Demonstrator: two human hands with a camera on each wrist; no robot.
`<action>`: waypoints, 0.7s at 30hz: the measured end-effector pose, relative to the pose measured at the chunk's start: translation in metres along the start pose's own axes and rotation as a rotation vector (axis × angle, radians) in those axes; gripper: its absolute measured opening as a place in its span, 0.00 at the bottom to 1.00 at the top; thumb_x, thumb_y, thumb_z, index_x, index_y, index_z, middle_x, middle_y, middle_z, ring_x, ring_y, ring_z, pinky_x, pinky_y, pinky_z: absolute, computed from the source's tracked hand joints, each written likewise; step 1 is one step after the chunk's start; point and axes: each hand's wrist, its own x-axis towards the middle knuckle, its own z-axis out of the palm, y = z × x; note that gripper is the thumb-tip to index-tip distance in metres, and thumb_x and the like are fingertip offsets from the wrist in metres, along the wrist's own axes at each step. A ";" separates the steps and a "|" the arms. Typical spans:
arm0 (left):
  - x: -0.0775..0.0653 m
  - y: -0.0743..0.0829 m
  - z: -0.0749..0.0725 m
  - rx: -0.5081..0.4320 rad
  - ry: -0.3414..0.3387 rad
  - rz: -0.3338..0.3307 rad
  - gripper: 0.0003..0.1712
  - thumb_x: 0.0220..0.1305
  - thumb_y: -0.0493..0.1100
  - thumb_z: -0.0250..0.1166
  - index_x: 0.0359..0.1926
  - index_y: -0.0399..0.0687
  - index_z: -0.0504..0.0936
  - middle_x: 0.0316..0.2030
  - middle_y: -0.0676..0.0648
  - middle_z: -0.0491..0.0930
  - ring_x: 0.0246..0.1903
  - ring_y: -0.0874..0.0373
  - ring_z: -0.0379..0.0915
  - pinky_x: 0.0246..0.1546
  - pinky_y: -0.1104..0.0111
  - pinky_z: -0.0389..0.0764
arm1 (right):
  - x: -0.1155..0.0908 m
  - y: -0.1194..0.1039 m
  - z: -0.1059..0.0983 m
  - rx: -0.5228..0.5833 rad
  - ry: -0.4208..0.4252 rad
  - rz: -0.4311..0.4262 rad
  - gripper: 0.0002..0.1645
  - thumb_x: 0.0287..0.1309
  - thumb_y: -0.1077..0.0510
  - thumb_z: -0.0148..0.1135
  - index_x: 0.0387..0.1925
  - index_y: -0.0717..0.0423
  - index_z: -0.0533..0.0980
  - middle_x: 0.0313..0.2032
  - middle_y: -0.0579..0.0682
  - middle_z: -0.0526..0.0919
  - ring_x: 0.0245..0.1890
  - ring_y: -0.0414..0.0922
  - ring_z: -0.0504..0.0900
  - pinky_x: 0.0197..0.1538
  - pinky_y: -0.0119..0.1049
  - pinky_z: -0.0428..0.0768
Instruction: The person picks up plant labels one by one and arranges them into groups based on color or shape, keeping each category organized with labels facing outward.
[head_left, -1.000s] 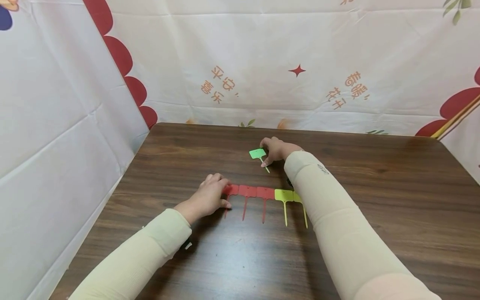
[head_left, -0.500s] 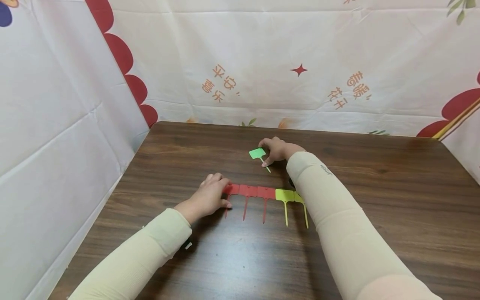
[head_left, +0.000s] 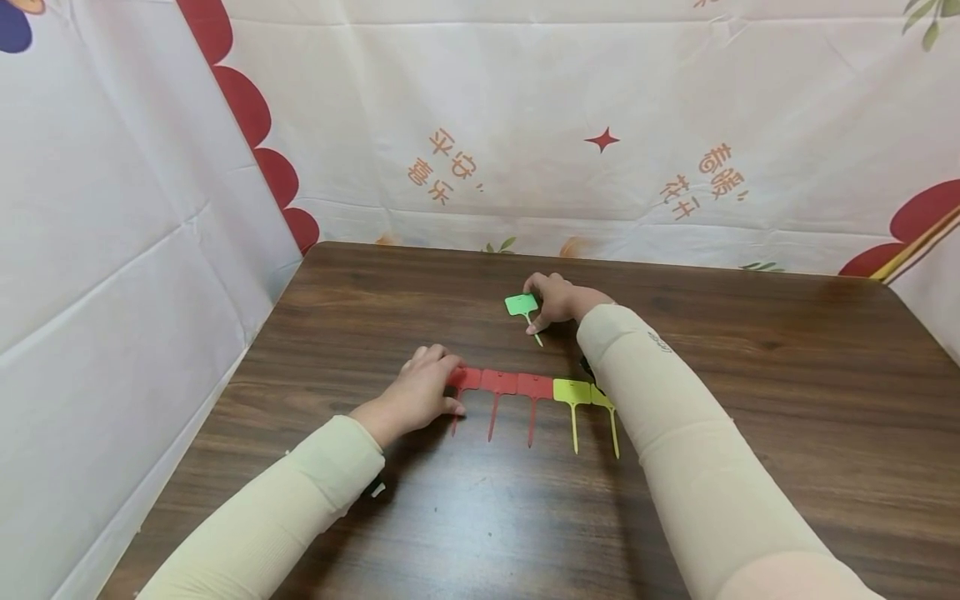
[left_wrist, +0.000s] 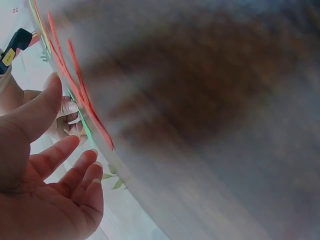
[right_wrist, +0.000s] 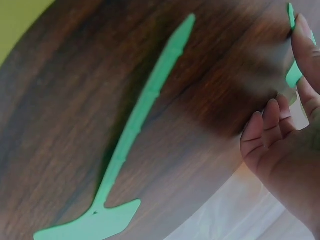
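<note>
In the head view my left hand [head_left: 422,387] rests at the left end of a row of T-shaped plant labels, touching the first red label [head_left: 470,378]. Its fingers look loosely bent in the left wrist view. Two more red labels [head_left: 498,382] and a yellow label [head_left: 572,392] continue the row, stems toward me. A second yellow label [head_left: 603,399] is partly covered by the right sleeve. Farther back, my right hand [head_left: 557,299] holds a green plant label [head_left: 519,305] between thumb and fingers, thumb at its stem. Another green label [right_wrist: 145,107] lies close to the right wrist camera.
All the labels are on a dark wood-grain table [head_left: 405,283]. Behind it hangs a white printed cloth [head_left: 517,75], and a white cloth wall [head_left: 127,208] runs along the left edge. The right forearm sleeve [head_left: 675,433] crosses over the row's right end.
The whole head view shifts slightly to the right. Both hands and the labels keep nearly the same places relative to the table.
</note>
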 end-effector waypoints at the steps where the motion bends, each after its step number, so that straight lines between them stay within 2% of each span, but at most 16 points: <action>1: 0.000 0.000 0.000 -0.002 -0.001 -0.001 0.35 0.50 0.47 0.76 0.58 0.40 0.75 0.52 0.42 0.73 0.52 0.47 0.65 0.57 0.54 0.67 | -0.001 0.000 0.000 0.018 0.001 0.003 0.37 0.52 0.58 0.72 0.58 0.61 0.61 0.58 0.67 0.61 0.57 0.59 0.61 0.61 0.52 0.64; 11: -0.001 0.003 -0.003 -0.022 -0.006 -0.007 0.36 0.51 0.46 0.75 0.60 0.41 0.74 0.54 0.42 0.72 0.54 0.47 0.64 0.59 0.55 0.65 | -0.010 -0.004 0.005 0.166 0.062 -0.023 0.40 0.51 0.66 0.71 0.55 0.66 0.52 0.49 0.66 0.67 0.48 0.55 0.65 0.57 0.46 0.65; 16: -0.002 0.003 -0.003 -0.023 0.006 -0.003 0.35 0.50 0.45 0.76 0.59 0.40 0.74 0.53 0.42 0.72 0.53 0.47 0.64 0.58 0.54 0.65 | -0.011 -0.002 0.009 0.233 0.100 -0.020 0.41 0.49 0.67 0.72 0.53 0.62 0.51 0.49 0.65 0.67 0.47 0.54 0.65 0.55 0.45 0.65; 21: -0.002 0.005 -0.004 -0.026 0.009 0.010 0.36 0.50 0.45 0.76 0.59 0.40 0.74 0.53 0.42 0.72 0.53 0.47 0.64 0.59 0.54 0.65 | -0.010 0.003 0.011 0.247 0.140 -0.032 0.43 0.45 0.65 0.76 0.50 0.60 0.51 0.47 0.65 0.68 0.43 0.54 0.67 0.50 0.44 0.67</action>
